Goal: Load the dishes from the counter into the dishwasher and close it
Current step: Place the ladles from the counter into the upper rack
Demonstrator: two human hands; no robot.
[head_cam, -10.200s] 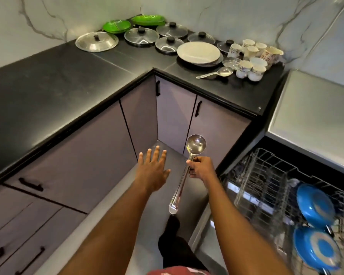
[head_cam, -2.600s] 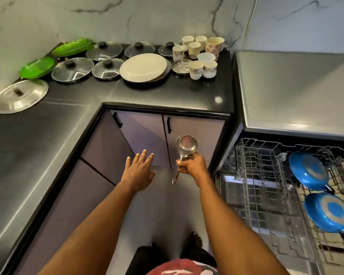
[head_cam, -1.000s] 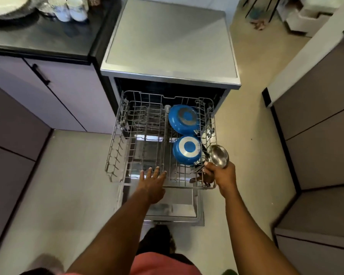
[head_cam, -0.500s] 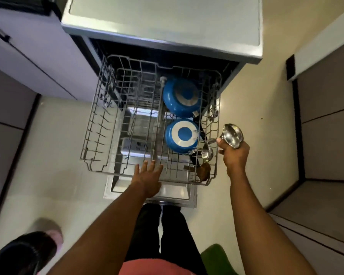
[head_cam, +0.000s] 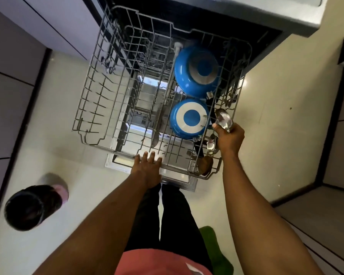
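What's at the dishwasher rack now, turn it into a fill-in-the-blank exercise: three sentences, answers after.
1. The rack holds ____ blue pans.
2. The right hand grips a steel ladle at the rack's ____ side.
3. The left hand, fingers straight, holds ____.

Missing words: two; right; nothing.

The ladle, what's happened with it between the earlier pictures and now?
The right hand carried the ladle from the counter corner to the pulled-out rack, then in the last half second moved it inward over the rack's right edge, beside the nearer blue pan. It still grips it. Unchanged: the left hand open at the rack's front edge, and the farther blue pan.
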